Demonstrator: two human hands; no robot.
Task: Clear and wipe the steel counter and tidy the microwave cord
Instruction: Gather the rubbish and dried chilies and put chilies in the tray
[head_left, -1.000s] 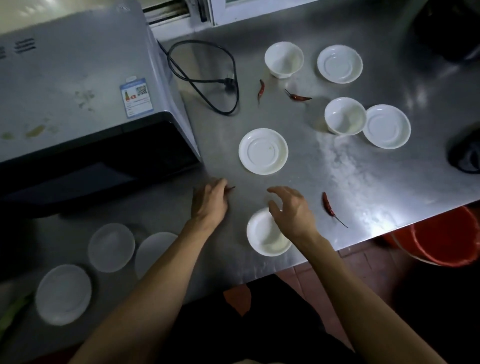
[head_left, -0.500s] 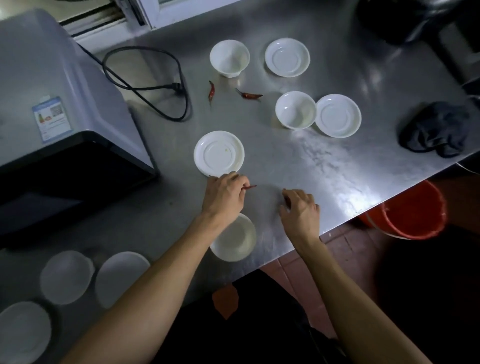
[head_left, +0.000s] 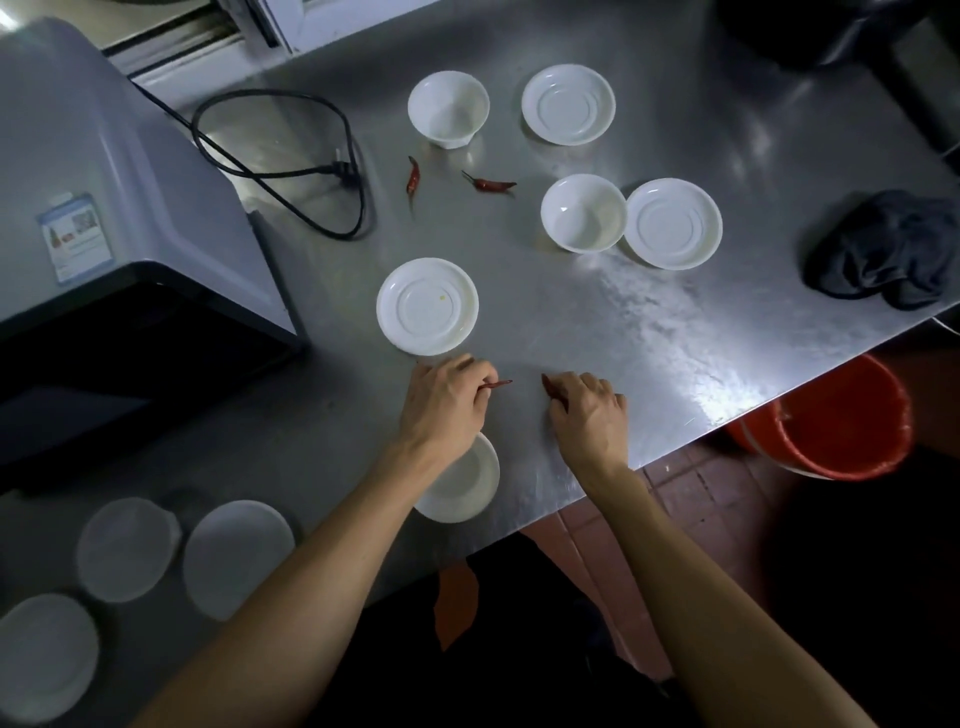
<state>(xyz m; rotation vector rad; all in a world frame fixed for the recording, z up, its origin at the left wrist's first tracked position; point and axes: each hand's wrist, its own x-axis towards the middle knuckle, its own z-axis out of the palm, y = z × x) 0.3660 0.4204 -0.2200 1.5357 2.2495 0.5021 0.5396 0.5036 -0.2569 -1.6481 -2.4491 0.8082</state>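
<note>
I am picking dried red chillies off the shiny steel counter (head_left: 649, 332); left hand (head_left: 447, 408) is pinching one thin dried red chilli (head_left: 496, 384), right hand (head_left: 589, 413) is pinching another dark red chilli (head_left: 549, 385); next I think they need dropping somewhere

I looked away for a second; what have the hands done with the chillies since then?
The right hand closed on the chilli near the counter edge; the left hand went on pinching its own chilli. The two far chillies, dishes and cord stayed put.

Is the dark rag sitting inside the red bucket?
No, the dark rag lies crumpled on the steel counter, while the red bucket stands on the floor below.
</note>
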